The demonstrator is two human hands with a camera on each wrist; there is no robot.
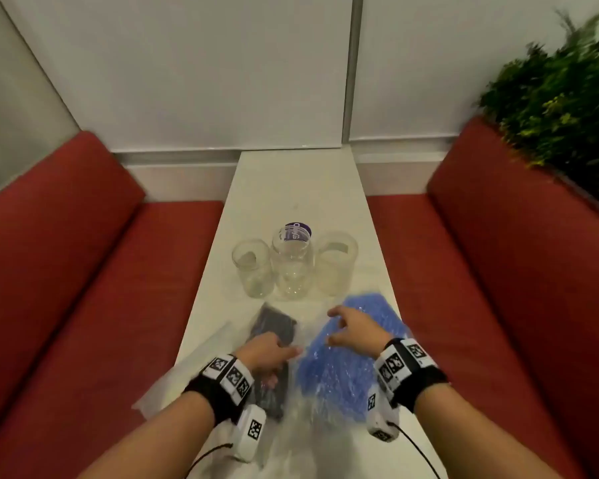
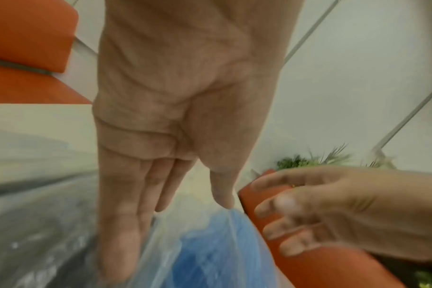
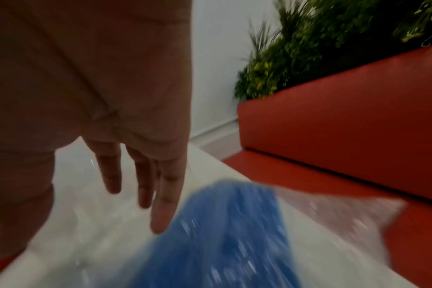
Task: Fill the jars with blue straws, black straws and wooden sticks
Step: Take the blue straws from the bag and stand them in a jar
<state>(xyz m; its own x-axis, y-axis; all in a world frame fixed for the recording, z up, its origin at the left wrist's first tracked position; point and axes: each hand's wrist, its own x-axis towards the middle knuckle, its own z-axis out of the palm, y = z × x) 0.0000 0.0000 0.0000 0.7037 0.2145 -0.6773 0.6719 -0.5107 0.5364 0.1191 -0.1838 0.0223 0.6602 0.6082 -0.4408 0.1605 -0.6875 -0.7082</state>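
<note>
Three clear empty jars stand in a row mid-table: left jar (image 1: pixel 252 267), taller middle jar (image 1: pixel 293 266), right jar (image 1: pixel 336 262). In front of them lie a clear bag of black straws (image 1: pixel 274 328) (image 2: pixel 37 233) and a clear bag of blue straws (image 1: pixel 343 371) (image 2: pixel 210 257) (image 3: pixel 229 233). My left hand (image 1: pixel 268 350) (image 2: pixel 175 175) rests over the black straws bag with straight fingers, its thumb touching the edge of the blue bag's plastic. My right hand (image 1: pixel 348 328) (image 2: pixel 321 210) (image 3: pixel 141 175) hovers over the blue straws bag, fingers spread, holding nothing.
A pale clear bag (image 1: pixel 191 371) lies at the table's left front edge; its contents are not clear. The narrow white table (image 1: pixel 298 188) runs between two red benches (image 1: pixel 83 271) (image 1: pixel 498 271). Green plants (image 1: pixel 561 98) stand behind the right bench.
</note>
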